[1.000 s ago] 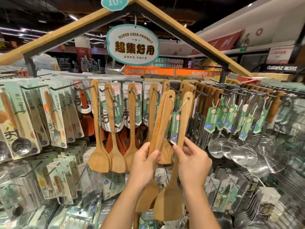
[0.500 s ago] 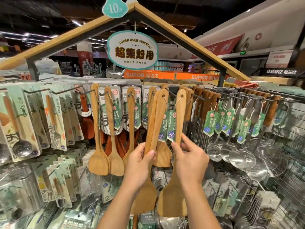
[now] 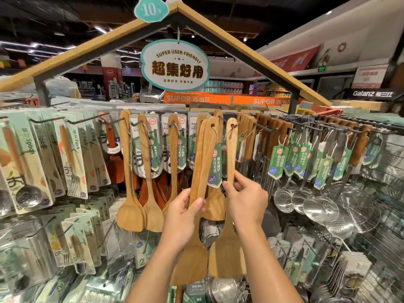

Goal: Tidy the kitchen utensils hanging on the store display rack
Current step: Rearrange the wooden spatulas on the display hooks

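Wooden spatulas [image 3: 204,162], seemingly two overlapped, are gripped by the left hand [image 3: 182,217] before the display rack [image 3: 269,129]. The right hand [image 3: 246,201] pinches a single spatula [image 3: 230,154]; whether its hole sits on a hook is unclear.

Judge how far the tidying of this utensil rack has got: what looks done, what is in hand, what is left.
Done: the pale wooden spatulas at centre-left hang straight on their hooks. In hand: the left hand grips a bunch of wooden spatulas; the right hand holds a single wooden spatula, its hole raised near a hook. Left: hanging both, judging by their position.
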